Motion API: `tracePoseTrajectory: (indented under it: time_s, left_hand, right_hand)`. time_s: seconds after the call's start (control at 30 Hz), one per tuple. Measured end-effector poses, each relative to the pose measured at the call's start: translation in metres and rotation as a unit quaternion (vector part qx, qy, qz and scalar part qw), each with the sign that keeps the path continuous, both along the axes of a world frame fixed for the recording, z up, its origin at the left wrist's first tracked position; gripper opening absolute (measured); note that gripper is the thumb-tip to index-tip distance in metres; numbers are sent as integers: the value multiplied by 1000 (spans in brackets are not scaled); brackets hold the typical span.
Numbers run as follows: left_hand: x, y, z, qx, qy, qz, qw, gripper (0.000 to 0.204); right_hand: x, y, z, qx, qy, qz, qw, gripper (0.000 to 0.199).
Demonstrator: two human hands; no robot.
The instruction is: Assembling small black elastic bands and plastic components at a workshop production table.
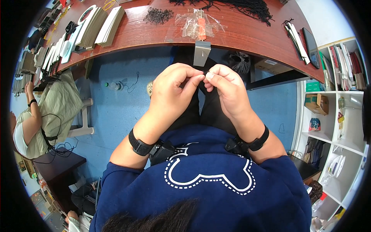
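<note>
In front of my lap, just below the table's near edge, my left hand point(172, 87) and my right hand point(231, 88) meet at the fingertips. Both are closed in a pinch on a tiny dark piece point(205, 72), mostly covered by the fingers; its kind cannot be made out. Right beyond them, a grey metal block point(201, 55) hangs at the table edge. An orange strip point(201, 29) stands above it among crumpled clear plastic point(190, 26). On the tabletop lie a heap of small black bits point(158, 15) and a bundle of black cords point(247, 9).
Stacks of pale cards point(92, 29) stand on the reddish table point(139, 34) at left. A dark tablet-like slab point(310, 47) lies at its right end. A black bag point(239, 62) sits underneath. White shelves point(324, 135) line the right; another person point(33, 112) sits at left.
</note>
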State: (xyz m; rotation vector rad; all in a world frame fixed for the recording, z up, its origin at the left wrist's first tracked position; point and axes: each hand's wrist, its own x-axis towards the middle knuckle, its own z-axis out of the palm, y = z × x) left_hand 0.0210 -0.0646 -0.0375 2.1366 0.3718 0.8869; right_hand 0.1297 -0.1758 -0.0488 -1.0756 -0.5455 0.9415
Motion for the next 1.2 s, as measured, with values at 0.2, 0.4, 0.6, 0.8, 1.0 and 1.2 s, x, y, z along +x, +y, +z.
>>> tracePoseTrajectory:
  time_s: [0.2,0.4,0.6,0.8,1.0,1.2]
  left_hand:
    - [0,0,1,29,-14,3,999,8]
    - [0,2,4,47,-8,-5,999,8]
    - [-2,2,6,75,12,-5,997,9]
    - [-3,2,3,-32,23,8,999,6]
    - [-5,4,4,-41,45,-31,998,10]
    - [-6,0,9,-107,61,-40,992,5]
  right_hand:
    - [-1,-1,1,-6,16,10,1000,12]
    - [1,-1,-3,-10,-23,-1,1000,11]
    - [-1,0,-1,-29,-143,-33,989,4]
    - [2,-3,-4,0,-86,-6,996,5]
    - [1,-3,-2,1,-93,9,996,7]
    - [2,-4,-4,-3,-101,18,995,7]
